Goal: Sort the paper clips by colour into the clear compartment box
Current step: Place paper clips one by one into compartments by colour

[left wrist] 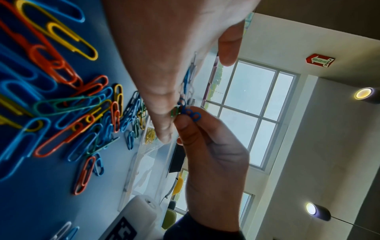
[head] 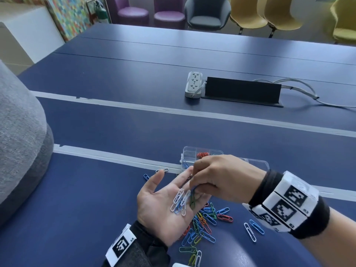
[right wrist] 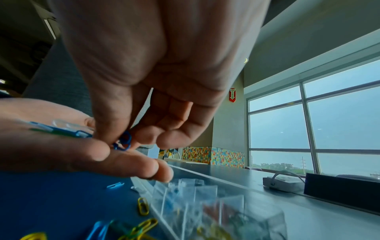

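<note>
My left hand (head: 167, 197) lies palm up and open above the table, with white, blue and green paper clips (head: 180, 202) loose on the palm. My right hand (head: 193, 186) reaches over it and pinches a blue clip (right wrist: 124, 141) between thumb and forefinger, right at the left fingers (right wrist: 127, 164). A green clip (head: 192, 201) lies just below the pinch. The clear compartment box (head: 189, 151) stands open behind both hands, with red clips (head: 202, 154) in one cell and a blue clip (head: 185, 163) in another. A mixed pile of clips (head: 207, 218) covers the table under the hands.
Loose white and blue clips (head: 253, 228) lie right of the pile, and others at the front edge (head: 192, 255). A power strip (head: 193, 83), a black cable flap (head: 240, 89) and cables sit farther back. A grey cushion (head: 19, 141) fills the left side.
</note>
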